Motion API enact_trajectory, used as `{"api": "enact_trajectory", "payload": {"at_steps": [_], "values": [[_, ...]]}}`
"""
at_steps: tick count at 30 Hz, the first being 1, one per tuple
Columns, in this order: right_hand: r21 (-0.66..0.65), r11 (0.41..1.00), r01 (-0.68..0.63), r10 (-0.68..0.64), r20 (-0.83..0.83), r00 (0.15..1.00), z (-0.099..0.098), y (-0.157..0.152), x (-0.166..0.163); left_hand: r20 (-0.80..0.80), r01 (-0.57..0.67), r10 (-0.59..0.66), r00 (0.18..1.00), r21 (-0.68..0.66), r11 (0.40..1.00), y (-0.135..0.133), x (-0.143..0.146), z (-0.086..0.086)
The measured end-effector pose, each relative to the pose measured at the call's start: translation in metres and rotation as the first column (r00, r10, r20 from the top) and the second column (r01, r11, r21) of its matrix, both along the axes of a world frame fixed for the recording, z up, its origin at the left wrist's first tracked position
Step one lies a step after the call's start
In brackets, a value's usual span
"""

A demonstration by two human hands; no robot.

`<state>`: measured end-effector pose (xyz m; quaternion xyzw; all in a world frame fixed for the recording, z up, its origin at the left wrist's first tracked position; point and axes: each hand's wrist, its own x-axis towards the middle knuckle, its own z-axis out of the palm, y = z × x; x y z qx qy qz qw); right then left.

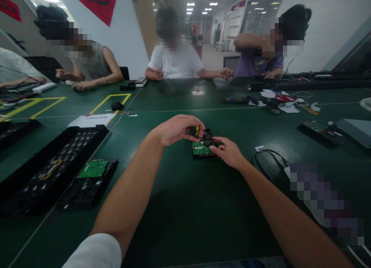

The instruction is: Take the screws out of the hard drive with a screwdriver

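In the middle of the head view a hard drive (pixel 199 150) lies on the table with its green circuit board facing up. Over its far part sits a black plastic piece (pixel 207 139). My left hand (pixel 182 129) arches above the drive, fingers bent around a small yellow object (pixel 197 129) whose kind is mostly hidden. Its fingertips reach the board's left side. From the right, my right hand (pixel 227 150) pinches the black plastic piece at the drive's right edge, with thumb and forefinger closed on it.
At left lie a long black tray (pixel 55 163) and another drive in a black caddy (pixel 89 179). To the right are a cable (pixel 269 152), a drive unit (pixel 321 131) and a grey box (pixel 356 131). Scraps (pixel 286 100) lie farther back. Several people sit across the table (pixel 174 206).
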<state>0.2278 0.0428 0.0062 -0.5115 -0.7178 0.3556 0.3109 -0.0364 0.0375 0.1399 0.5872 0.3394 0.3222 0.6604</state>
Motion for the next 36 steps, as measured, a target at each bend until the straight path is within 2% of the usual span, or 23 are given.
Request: {"api": "enact_trajectory", "payload": {"at_steps": [13, 27, 36], "values": [[0.041, 0.999, 0.036, -0.037, 0.012, 0.999, 0.0005, -0.0021, -0.0044, 0.024, -0.027, 0.026, 0.999, 0.014, 1.0, 0.0024, -0.0009, -0.0037], [0.153, 0.988, 0.02, -0.028, 0.05, 0.998, 0.0005, -0.0018, -0.0064, 0.016, -0.037, 0.037, 0.999, 0.013, 0.999, -0.0001, 0.0037, -0.0013], [0.126, 0.992, 0.024, -0.036, 0.094, 0.995, -0.0033, 0.001, -0.0073, 0.014, -0.088, 0.087, 0.996, 0.014, 0.996, -0.0028, 0.0075, 0.0006]]}}
